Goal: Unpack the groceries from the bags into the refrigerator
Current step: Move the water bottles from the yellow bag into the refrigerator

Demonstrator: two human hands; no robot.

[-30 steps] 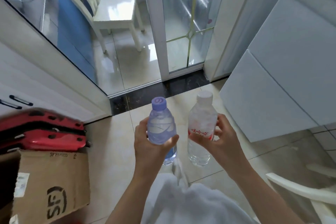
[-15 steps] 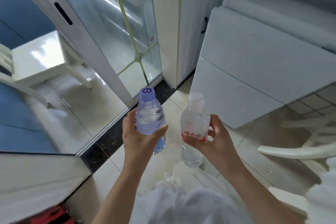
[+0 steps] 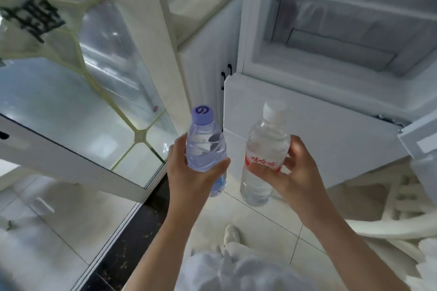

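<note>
My left hand (image 3: 192,177) grips a blue-tinted water bottle (image 3: 204,149) with a purple cap, held upright. My right hand (image 3: 292,172) grips a clear water bottle (image 3: 264,149) with a white cap and a red label, tilted slightly right. Both bottles are held side by side in front of the white refrigerator (image 3: 307,120). Its upper compartment (image 3: 343,30) stands open at the top right, showing a frosted drawer inside. The lower doors below it are closed.
A glass sliding door with a white frame (image 3: 132,30) fills the left. A white cabinet with black handles (image 3: 208,59) stands between door and refrigerator. A white chair (image 3: 402,224) is at the lower right. The refrigerator's open door edge (image 3: 421,139) juts in at right.
The view has swung right and upward, bringing the refrigerator's open upper compartment into sight. Both hands keep the same hold on the bottles, now closer to the refrigerator.
</note>
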